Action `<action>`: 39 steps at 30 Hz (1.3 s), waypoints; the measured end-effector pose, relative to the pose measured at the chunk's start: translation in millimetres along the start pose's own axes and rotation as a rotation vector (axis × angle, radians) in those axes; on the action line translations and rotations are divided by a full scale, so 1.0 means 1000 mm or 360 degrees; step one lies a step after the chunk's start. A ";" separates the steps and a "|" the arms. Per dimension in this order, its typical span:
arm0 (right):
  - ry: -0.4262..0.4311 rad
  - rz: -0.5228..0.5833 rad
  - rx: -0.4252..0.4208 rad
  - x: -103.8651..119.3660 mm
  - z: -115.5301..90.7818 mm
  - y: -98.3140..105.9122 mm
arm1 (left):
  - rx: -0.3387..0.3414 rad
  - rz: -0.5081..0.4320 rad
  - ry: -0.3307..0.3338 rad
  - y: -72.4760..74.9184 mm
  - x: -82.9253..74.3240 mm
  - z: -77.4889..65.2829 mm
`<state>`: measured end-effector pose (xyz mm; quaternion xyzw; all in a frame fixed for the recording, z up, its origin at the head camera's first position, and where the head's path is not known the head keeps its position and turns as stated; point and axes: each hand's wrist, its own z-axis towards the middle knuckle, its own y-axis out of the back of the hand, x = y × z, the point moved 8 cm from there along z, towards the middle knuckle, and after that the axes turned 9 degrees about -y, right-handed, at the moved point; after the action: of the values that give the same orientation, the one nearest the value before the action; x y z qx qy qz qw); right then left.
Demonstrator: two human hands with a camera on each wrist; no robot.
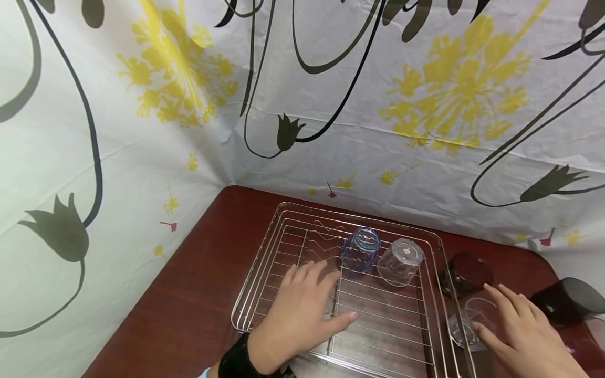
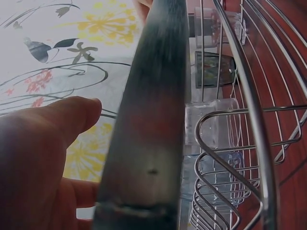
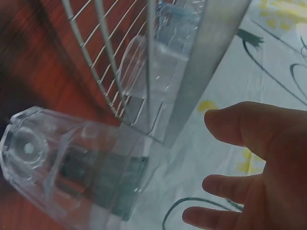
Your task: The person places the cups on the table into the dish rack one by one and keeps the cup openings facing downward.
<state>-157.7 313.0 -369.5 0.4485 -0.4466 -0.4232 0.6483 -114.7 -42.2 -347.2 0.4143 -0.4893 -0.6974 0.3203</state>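
My left hand (image 1: 300,310), fingers spread and holding nothing, hovers over the front left of a wire dish rack (image 1: 383,304). Upside down at the rack's back stand a blue glass (image 1: 361,251) and a clear glass (image 1: 400,261). Beyond the rack's right side, my right hand (image 1: 527,333) is extended with nothing in it, its thumb close by a second clear glass (image 1: 465,331). That faceted glass (image 3: 33,148) shows apart from the fingers in the right wrist view. Wavy wire holders (image 2: 211,182) line one side of the rack in the left wrist view.
Two dark glasses, one (image 1: 465,274) behind the right hand and another (image 1: 569,300) to its right, stand on the red-brown table (image 1: 189,283). At the right edge lies a reddish see-through object (image 1: 586,344). A patterned cloth (image 1: 331,105) hangs behind and at the left.
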 end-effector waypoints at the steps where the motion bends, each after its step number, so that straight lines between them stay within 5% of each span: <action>1: -0.0015 0.0005 0.0012 -0.002 -0.001 -0.001 | -0.0001 0.0001 -0.0005 0.000 0.000 0.000; 8: -0.0125 0.0014 0.0132 -0.015 -0.002 -0.008 | -0.0025 0.0017 -0.0038 0.001 -0.003 0.001; 19: -0.0058 -0.0060 0.0135 -0.023 -0.001 -0.021 | -0.0023 0.0022 -0.0051 -0.001 -0.004 0.002; 39: -0.0168 -0.0099 0.0374 -0.029 0.006 -0.041 | 0.0001 0.0049 -0.0030 -0.006 -0.002 0.001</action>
<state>-176.5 329.4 -413.2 0.5122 -0.5125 -0.4108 0.5534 -114.4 -38.3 -351.7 0.4002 -0.4990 -0.6960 0.3262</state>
